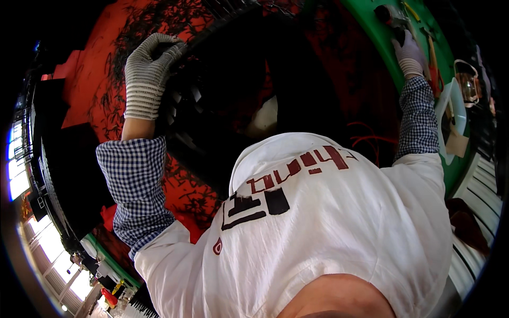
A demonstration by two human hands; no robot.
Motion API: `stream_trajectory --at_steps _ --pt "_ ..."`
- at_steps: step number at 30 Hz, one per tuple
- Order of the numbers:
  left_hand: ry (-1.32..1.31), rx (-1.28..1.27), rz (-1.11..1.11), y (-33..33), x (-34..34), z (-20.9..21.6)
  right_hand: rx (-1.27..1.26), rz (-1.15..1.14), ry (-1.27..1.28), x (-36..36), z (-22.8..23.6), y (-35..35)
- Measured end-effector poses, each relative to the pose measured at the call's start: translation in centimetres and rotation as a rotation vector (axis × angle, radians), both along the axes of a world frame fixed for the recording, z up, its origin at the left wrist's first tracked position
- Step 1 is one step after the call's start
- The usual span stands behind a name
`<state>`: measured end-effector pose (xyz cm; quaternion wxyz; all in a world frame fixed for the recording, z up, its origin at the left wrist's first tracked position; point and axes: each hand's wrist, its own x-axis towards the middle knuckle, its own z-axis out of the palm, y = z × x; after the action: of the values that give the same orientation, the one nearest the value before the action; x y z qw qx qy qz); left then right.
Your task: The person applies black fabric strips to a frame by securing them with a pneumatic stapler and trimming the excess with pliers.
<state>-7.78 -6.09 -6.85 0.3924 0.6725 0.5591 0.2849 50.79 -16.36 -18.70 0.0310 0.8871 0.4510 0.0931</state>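
Note:
My left hand (147,66), in a striped knit glove, is raised at the upper left beside a large black object (233,58). Its fingers are curled closed around something dark that I cannot make out. Far to the right, my right hand (411,54), also gloved, reaches over a green tabletop (379,34). Its fingers wrap the dark handle of what looks like a power drill (391,16), lying near the table's edge. Deep shadow hides most of the black object.
Black strands or shavings litter the red surface (95,69). Right of my right hand lie a hammer (432,50), a yellow-handled tool (411,10), a pale blue tray (452,114) and a clear jar with a handle (467,85). Thin red cables (371,139) run below the table.

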Motion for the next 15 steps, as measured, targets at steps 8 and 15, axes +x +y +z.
stream_trajectory --at_steps 8,15 --pt "0.078 0.003 -0.044 0.2 0.5 0.7 0.61 0.241 0.414 0.4 9.5 -2.0" --pt "0.107 0.076 -0.057 0.8 0.8 -0.4 0.729 0.527 1.001 -13.2 16.4 -2.3"
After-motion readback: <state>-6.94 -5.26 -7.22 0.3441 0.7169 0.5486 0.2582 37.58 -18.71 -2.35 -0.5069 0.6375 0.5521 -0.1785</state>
